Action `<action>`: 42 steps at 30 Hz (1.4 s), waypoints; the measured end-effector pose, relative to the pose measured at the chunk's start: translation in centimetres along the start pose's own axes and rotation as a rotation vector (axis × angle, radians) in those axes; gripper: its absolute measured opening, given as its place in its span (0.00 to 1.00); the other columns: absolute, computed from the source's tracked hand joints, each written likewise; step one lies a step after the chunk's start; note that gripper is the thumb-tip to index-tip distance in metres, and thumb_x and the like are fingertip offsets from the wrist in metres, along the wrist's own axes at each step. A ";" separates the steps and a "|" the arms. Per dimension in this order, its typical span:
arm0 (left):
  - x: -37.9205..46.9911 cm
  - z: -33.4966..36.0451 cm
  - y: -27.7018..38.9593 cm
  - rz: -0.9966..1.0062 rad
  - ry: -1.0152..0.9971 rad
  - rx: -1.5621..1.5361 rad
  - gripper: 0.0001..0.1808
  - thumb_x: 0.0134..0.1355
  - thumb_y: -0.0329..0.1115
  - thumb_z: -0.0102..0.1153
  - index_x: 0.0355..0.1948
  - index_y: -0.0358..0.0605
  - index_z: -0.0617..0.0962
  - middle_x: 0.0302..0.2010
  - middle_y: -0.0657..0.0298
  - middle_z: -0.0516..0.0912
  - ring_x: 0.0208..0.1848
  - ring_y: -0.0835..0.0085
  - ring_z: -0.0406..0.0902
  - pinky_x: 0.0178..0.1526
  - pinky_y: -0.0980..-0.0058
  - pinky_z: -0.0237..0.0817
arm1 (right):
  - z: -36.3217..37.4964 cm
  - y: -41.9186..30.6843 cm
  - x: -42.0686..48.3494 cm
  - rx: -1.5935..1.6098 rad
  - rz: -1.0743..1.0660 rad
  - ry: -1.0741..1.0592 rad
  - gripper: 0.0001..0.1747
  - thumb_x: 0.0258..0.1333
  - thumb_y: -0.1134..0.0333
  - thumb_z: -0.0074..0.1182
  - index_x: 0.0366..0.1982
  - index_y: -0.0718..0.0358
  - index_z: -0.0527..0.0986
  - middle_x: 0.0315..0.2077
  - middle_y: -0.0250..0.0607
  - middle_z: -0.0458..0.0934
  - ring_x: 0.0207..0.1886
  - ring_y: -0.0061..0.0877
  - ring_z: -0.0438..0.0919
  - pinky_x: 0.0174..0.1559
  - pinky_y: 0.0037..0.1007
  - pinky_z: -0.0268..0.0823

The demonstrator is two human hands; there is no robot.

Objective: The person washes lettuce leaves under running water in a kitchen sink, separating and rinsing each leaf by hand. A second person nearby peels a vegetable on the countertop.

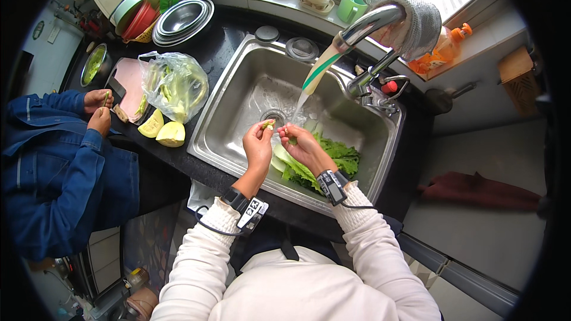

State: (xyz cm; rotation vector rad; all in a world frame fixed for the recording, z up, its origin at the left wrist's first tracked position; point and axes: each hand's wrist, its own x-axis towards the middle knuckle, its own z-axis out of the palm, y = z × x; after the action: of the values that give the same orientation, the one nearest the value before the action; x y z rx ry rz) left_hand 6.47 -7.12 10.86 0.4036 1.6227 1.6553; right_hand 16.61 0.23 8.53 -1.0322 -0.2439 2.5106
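Both my hands are over a stainless steel sink [223, 129]. My left hand [258, 142] pinches a small green piece of vegetable [268, 125] between thumb and fingertips. Close beside it, my right hand [303, 145] has its fingers curled around a small pale and green bit, too small to name. Water runs from the hose end [322, 69] on the chrome faucet [374, 22], falling just behind my fingertips. Leafy green vegetables [341, 156] lie in the sink's near right part, partly hidden by my right hand. The drain [273, 117] shows behind my left hand.
At the left a co-worker in blue [67, 169] holds a green piece near a pink cutting board [129, 80] and a knife [117, 87]. A plastic bag of vegetables [176, 84], yellow squash pieces [171, 134] and nested steel bowls [183, 22] stand left of the sink.
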 end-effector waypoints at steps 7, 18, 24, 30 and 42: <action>-3.7 -0.8 1.3 0.189 -0.007 -0.001 0.09 0.61 0.21 0.45 0.41 0.31 0.74 0.41 0.57 0.78 0.44 0.73 0.76 0.47 0.77 0.69 | 1.9 0.9 -3.9 0.340 -0.063 -0.115 0.18 0.61 0.69 0.38 0.49 0.74 0.65 0.47 0.51 0.69 0.50 0.31 0.70 0.54 0.30 0.65; -5.1 0.6 2.5 0.708 -0.140 0.767 0.19 0.49 0.20 0.51 0.45 0.36 0.77 0.46 0.54 0.78 0.49 0.59 0.71 0.52 0.67 0.62 | 4.0 1.8 -5.8 0.285 -0.225 -0.364 0.39 0.62 0.43 0.19 0.60 0.70 0.53 0.61 0.47 0.54 0.65 0.32 0.51 0.66 0.33 0.42; -5.2 0.5 2.5 0.684 -0.265 0.719 0.20 0.52 0.24 0.54 0.48 0.36 0.75 0.47 0.52 0.77 0.50 0.58 0.71 0.53 0.68 0.61 | 3.6 1.6 -5.8 0.174 -0.282 -0.281 0.40 0.62 0.42 0.19 0.62 0.68 0.45 0.63 0.46 0.50 0.67 0.30 0.46 0.66 0.33 0.40; -3.8 0.0 0.9 0.064 -0.157 0.307 0.15 0.59 0.29 0.53 0.46 0.32 0.75 0.39 0.57 0.80 0.39 0.78 0.76 0.44 0.82 0.65 | 4.2 2.4 -5.2 0.031 -0.274 -0.177 0.40 0.62 0.42 0.21 0.63 0.67 0.39 0.64 0.45 0.46 0.66 0.30 0.46 0.66 0.30 0.39; -1.9 0.5 -1.6 -0.323 -0.123 -0.609 0.13 0.62 0.28 0.48 0.47 0.35 0.73 0.43 0.60 0.77 0.45 0.74 0.74 0.51 0.77 0.68 | 3.3 1.8 -4.2 -0.309 -0.388 -0.038 0.32 0.66 0.52 0.24 0.62 0.68 0.47 0.62 0.43 0.54 0.64 0.29 0.53 0.65 0.28 0.42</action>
State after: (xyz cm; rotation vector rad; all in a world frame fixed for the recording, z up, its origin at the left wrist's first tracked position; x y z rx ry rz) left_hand 8.52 -8.27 9.96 -0.0650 0.9615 1.7275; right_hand 16.38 -3.26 12.97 -0.9408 -0.7842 2.1801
